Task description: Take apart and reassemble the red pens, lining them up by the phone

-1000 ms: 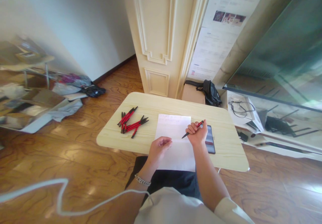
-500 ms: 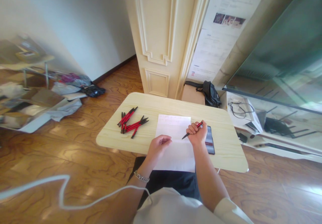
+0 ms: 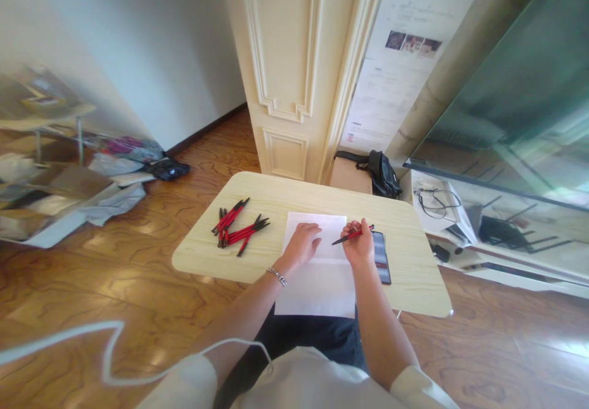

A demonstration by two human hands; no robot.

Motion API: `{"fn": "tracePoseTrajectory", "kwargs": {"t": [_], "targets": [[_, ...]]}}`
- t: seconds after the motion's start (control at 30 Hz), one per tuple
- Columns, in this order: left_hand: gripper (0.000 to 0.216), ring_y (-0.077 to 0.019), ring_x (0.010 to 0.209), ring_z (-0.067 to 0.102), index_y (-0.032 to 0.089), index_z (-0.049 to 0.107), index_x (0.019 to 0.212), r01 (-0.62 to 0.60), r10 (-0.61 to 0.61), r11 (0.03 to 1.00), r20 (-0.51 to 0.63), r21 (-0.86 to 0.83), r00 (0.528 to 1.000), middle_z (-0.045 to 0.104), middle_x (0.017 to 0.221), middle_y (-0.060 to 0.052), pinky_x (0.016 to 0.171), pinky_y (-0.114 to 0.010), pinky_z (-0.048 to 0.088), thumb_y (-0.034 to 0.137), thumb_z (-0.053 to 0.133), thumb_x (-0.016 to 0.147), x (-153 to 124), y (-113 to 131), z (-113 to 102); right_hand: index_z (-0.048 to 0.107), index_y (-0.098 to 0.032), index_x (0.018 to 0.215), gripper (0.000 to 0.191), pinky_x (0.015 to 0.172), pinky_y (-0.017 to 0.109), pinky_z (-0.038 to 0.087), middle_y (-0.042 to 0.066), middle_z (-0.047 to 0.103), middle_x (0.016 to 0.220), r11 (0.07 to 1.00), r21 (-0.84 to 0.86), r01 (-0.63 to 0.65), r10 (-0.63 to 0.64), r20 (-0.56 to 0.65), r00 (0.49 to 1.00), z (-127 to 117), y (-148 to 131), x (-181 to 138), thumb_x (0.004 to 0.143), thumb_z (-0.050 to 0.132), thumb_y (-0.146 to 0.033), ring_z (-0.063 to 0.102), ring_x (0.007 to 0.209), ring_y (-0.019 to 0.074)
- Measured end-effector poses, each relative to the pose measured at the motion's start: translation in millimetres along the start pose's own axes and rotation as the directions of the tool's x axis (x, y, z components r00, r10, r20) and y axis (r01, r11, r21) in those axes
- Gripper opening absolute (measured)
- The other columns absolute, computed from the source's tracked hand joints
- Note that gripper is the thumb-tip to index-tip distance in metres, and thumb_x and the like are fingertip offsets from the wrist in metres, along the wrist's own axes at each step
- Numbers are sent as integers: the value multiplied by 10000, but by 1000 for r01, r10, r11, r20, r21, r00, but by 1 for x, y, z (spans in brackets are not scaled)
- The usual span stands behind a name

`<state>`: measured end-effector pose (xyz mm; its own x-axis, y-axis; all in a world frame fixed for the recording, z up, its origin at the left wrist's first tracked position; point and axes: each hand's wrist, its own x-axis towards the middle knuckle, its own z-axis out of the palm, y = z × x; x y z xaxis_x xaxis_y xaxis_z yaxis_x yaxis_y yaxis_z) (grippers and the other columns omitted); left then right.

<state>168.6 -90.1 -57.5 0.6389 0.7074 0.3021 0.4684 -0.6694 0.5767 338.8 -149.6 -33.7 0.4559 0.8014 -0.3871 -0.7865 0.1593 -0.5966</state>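
Note:
A red-and-black pen [image 3: 343, 238] is held in my right hand [image 3: 361, 248], its dark tip pointing left over the white paper [image 3: 317, 292]. The fingers are curled loosely around its barrel. Over the upper left part of the sheet is my left hand [image 3: 302, 243], fingers extended, thumb apart, nothing in it. I cannot tell whether it presses on the sheet. A dark phone [image 3: 381, 259] lies just right of my right hand, which partly covers it. Several more red-and-black pens [image 3: 239, 235] lie in a loose pile on the left.
The pale wooden folding table [image 3: 409, 243] has rounded corners. A black bag [image 3: 383, 175] rests on a box behind it. To the right stands a white cabinet [image 3: 460, 237] with a cable on top. Bags and boxes [image 3: 78, 182] clutter the floor at left. A white cable [image 3: 110, 354] crosses the lower left.
My left hand has moved up and onto the paper, its fingers reaching farther forward. In my right hand the grip has loosened and the pen lies flatter.

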Motion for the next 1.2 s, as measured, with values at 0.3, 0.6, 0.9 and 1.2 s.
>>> {"fn": "tracePoseTrajectory", "kwargs": {"t": [0.3,0.6,0.9,1.2], "targets": [[323,-269,1137,474,196,617,1160,45,-51,991,43,130,998,592,1242,-87,950,-432,395,215,584,839,-15,0,10,637,-163,812,492,352,205,324,-25,546,512,940,-332,75,-114,-100,988,-9,12,5,726,604,-646,458,387,74],[361,-277,1136,443,193,578,1209,61,-65,986,21,158,998,564,1257,-87,931,-427,389,232,577,850,-23,7,9,569,-188,719,229,336,188,279,-67,497,464,893,-418,166,-205,-51,977,-11,35,25,669,682,-381,421,358,70],[399,-278,1129,448,195,544,1260,62,-70,985,43,164,997,552,1298,-85,917,-432,392,232,556,863,-24,6,9,645,-155,710,213,488,234,419,16,630,571,488,-818,306,-315,162,935,-14,39,31,655,646,-360,563,513,142],[394,-272,1126,443,191,542,1261,49,-54,988,33,148,998,562,1294,-78,922,-430,390,244,551,871,-24,5,10,638,-163,732,243,518,261,437,26,659,609,333,-891,308,-421,152,894,-18,46,35,694,576,-395,597,539,173]]}}
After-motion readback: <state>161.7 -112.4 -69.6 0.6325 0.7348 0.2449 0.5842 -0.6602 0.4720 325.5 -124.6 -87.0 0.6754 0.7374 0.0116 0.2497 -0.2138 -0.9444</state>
